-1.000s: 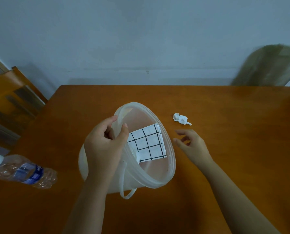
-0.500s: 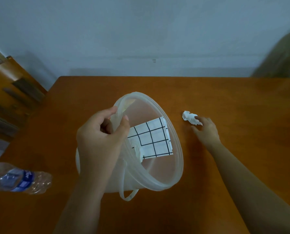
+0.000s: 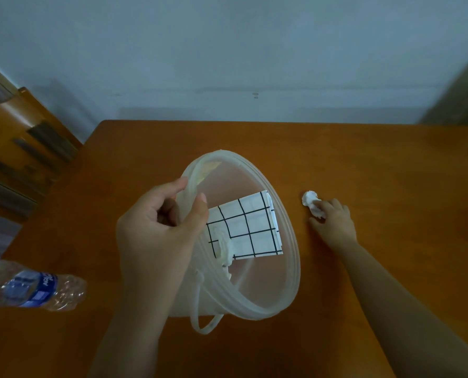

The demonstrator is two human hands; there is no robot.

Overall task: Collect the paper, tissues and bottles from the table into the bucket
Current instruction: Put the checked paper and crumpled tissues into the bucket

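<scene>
Orange-brown wood fills the lower view: the table (image 3: 377,165) runs back to a pale blue wall, with a slatted wooden chair (image 3: 17,148) off its left edge. At mid-table the left hand (image 3: 162,230) pinches the bucket (image 3: 287,268) by its rim, tilting it; gridded paper (image 3: 246,227) lies inside. Just right of it, the right hand (image 3: 333,222) presses fingertips onto a crumpled tissue (image 3: 310,201), apparently not yet closed round it. A light wad could slip free. The bottle (image 3: 33,287) lies near the left edge.
</scene>
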